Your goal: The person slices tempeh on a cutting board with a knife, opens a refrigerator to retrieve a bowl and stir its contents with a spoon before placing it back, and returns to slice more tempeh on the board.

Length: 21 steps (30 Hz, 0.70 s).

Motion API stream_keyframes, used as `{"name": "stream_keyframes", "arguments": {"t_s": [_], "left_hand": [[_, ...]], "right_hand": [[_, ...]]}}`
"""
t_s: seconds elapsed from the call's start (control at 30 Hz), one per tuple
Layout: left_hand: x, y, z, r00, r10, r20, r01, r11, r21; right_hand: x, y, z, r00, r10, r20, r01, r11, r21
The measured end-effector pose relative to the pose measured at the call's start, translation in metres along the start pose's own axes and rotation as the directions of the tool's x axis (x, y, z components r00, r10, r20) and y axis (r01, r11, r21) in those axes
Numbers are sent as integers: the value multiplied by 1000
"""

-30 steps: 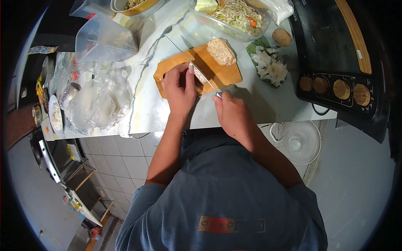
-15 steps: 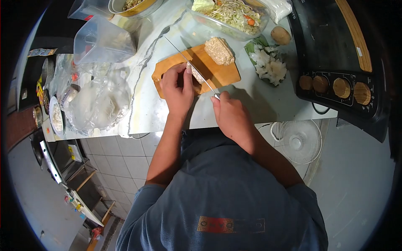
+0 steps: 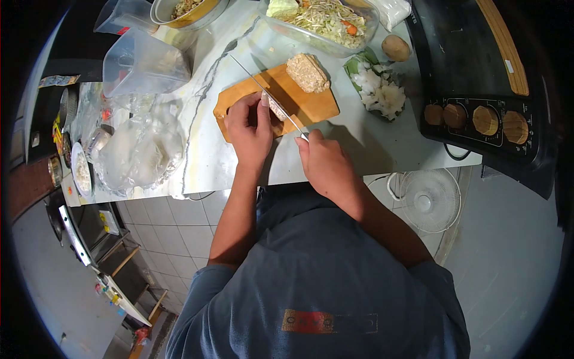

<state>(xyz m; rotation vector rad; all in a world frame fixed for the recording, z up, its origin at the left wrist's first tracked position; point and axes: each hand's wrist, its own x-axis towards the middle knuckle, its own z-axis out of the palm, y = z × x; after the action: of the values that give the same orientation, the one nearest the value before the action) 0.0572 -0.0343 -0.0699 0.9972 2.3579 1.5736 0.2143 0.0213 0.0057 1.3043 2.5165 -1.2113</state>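
Note:
My right hand (image 3: 329, 163) is closed around the handle of a long knife (image 3: 251, 78). Its thin blade slants up and left across a wooden cutting board (image 3: 321, 109). Under the blade's near side lies a small piece of what looks like tempeh (image 3: 275, 110). Bent fingers of my left hand (image 3: 249, 133) grip that piece at its left, the thumb close beside the blade. Whether the edge is cutting into it I cannot tell. A larger tempeh block (image 3: 308, 73) sits on the board's far right corner, touched by neither hand.
Right of the board are peeled white pieces on a leaf (image 3: 382, 90), a round brown potato-like item (image 3: 396, 48) and a black stove (image 3: 478, 78). Behind stands a clear container of shredded vegetables (image 3: 326, 27). Plastic bags (image 3: 140, 146) and a clear plastic jug (image 3: 140, 66) are left.
The whole view has shifted slightly, moving the board and surrounding items a little left in the picture. Both hands keep their hold, with the knife at nearly the same angle.

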Motion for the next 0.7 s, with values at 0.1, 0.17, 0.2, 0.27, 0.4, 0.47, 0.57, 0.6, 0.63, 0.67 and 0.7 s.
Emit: {"name": "stream_keyframes", "arguments": {"t_s": [0.1,0.17,0.2,0.27,0.4,0.47,0.57,0.6,0.63,0.67,0.7], "left_hand": [[1,0,0,1000,10,-6,-10,1000,2],[0,1,1,1000,16,-11,-16,1000,-17],[1,2,0,1000,-5,-3,5,1000,-24],[1,2,1,1000,-25,3,25,999,-30],[1,3,0,999,48,-19,-48,999,16],[1,4,0,1000,26,-14,-26,1000,6],[1,4,1,1000,-4,1,4,999,-35],[1,3,1,1000,13,-7,-13,1000,-4],[0,2,1,999,29,-14,-29,999,27],[1,1,0,999,29,-12,-29,999,30],[1,2,0,1000,25,-8,-25,999,21]], "right_hand": [[-1,1,1,999,24,32,-25,999,35],[-2,-3,-1,999,35,15,-35,999,9],[-2,-3,0,999,37,15,-37,999,6],[-1,-2,0,999,25,25,-25,1000,-3],[-2,1,4,997,60,49,-63,997,50],[-1,0,5,998,58,17,-58,997,52],[1,1,6,997,62,38,-63,998,15],[0,1,6,997,62,38,-63,998,16],[-1,1,6,996,76,47,-76,997,12],[-1,1,6,994,89,55,-89,996,8],[-1,1,7,994,90,57,-91,996,10]]}}
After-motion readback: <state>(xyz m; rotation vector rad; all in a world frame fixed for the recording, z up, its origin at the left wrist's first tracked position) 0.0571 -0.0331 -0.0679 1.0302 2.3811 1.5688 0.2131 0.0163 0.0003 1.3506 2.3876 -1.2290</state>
